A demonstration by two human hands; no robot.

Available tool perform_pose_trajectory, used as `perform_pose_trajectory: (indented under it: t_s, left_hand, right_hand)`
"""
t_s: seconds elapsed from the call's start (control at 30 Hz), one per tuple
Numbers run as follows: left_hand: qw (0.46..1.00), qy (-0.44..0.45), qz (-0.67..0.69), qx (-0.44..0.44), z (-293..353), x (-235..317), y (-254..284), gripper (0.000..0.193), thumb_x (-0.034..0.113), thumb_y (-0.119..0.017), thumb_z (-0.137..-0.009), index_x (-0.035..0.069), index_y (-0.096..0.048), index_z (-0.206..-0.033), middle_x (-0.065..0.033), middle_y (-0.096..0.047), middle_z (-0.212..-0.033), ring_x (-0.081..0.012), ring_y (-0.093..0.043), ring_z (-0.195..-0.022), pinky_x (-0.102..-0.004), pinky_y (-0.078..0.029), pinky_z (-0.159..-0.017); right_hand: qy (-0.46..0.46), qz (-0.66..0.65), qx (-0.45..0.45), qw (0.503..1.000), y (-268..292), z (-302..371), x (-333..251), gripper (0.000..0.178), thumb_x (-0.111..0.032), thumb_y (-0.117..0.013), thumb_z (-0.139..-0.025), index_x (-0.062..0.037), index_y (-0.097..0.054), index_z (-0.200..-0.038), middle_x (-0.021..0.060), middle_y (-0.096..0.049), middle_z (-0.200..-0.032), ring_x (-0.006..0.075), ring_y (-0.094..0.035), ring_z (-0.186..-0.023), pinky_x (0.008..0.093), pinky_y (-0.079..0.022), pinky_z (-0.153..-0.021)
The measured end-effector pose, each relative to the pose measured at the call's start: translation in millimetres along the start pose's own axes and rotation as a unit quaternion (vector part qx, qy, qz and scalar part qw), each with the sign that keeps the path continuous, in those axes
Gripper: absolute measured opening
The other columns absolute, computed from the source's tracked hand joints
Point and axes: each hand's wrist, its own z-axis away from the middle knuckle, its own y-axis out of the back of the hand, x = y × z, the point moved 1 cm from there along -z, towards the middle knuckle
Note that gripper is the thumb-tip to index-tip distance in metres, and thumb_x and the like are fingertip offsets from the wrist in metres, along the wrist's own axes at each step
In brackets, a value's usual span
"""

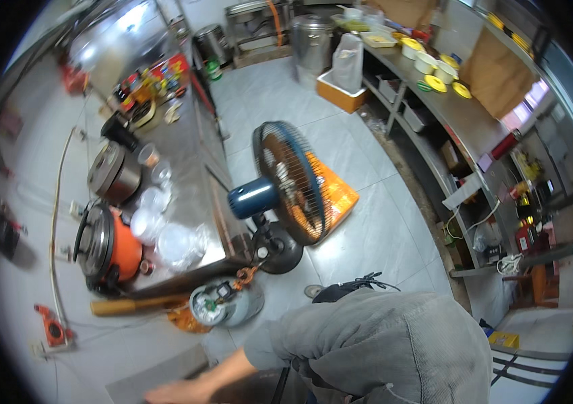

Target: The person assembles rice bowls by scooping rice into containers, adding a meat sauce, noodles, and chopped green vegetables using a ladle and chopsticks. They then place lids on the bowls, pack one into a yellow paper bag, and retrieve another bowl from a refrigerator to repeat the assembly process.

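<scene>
My left hand (pixel 177 392) is at the lower edge of the head view, reaching left out of a grey sleeve (pixel 367 330). It is cut off by the picture's edge, so its fingers and anything in them cannot be made out. Beside it lies a flat grey panel (pixel 158 377) low against the wall. A gas cylinder (pixel 242 306) with a valve and an orange fitting stands beyond my forearm. My right hand does not show.
A standing fan (pixel 290 182) rises mid-floor, before an orange-covered box (pixel 333 195). Left, a steel counter (pixel 195 155) bears an orange rice cooker (pixel 121 249), a steel cooker (pixel 114 172) and plastic containers (pixel 178 246). A shelved steel bench (pixel 461 121) runs along the right.
</scene>
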Motion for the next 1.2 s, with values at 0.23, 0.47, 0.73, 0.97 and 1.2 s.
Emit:
perform_pose_trajectory:
  t_s: [0.23,0.47,0.73,0.97,1.2]
  left_hand:
    - [0.920,0.256,-0.003,-0.297,135.8,-155.8,-123.7,0.056,0.033,-0.068,-0.088,-0.007,-0.052,-0.124,-0.0212,-0.062,-0.113,-0.0301,-0.065,-0.096,-0.0405,-0.057,-0.081]
    - [0.760,0.441,-0.007,-0.478,332.2,-241.3,-336.3,0.054,0.028,-0.061,-0.088,-0.012,-0.053,-0.124,-0.0241,-0.063,-0.112,-0.0335,-0.066,-0.095,-0.0435,-0.057,-0.081]
    - [0.689,0.460,-0.131,-0.545,479.9,-288.4,-512.0,0.052,0.022,-0.052,-0.088,-0.017,-0.054,-0.123,-0.0273,-0.064,-0.112,-0.0375,-0.067,-0.094,-0.0469,-0.058,-0.082]
    - [0.558,0.611,-0.024,-0.562,626.7,-347.4,-705.3,0.071,0.053,-0.039,-0.099,0.007,-0.035,-0.153,-0.0180,-0.038,-0.154,-0.0357,-0.042,-0.139,-0.0525,-0.041,-0.111]
    - [0.527,0.637,0.103,-0.553,725.6,-453.4,-927.3,0.061,0.044,-0.045,-0.101,0.002,-0.042,-0.146,-0.0194,-0.051,-0.143,-0.0350,-0.053,-0.130,-0.0490,-0.048,-0.105]
  right_hand:
    - [-0.286,-0.358,-0.030,0.888,189.9,194.6,-79.8,0.047,-0.033,-0.047,-0.102,-0.0035,-0.048,-0.138,0.0137,-0.065,-0.122,0.0213,-0.066,-0.104,0.0353,-0.055,-0.081]
    - [-0.208,-0.247,0.322,0.890,501.6,390.7,-269.3,0.084,-0.072,-0.034,-0.097,-0.0056,-0.038,-0.148,0.0103,-0.060,-0.126,0.0174,-0.064,-0.106,0.0287,-0.056,-0.076]
    - [-0.226,-0.174,0.472,0.834,696.8,581.4,-376.2,0.065,-0.045,-0.043,-0.106,-0.0009,-0.031,-0.153,0.0088,-0.058,-0.130,0.0112,-0.059,-0.114,0.0253,-0.054,-0.086]
    - [-0.195,-0.064,0.626,0.752,883.2,679.5,-361.1,0.034,-0.026,-0.052,-0.103,0.0001,-0.065,-0.119,0.0023,-0.070,-0.099,0.0066,-0.064,-0.085,0.0229,-0.052,-0.073]
    - [-0.273,0.027,0.662,0.698,1133.6,762.9,-316.8,0.036,-0.028,-0.051,-0.104,-0.0063,-0.057,-0.132,-0.0004,-0.068,-0.107,0.0074,-0.063,-0.090,0.0240,-0.052,-0.077]
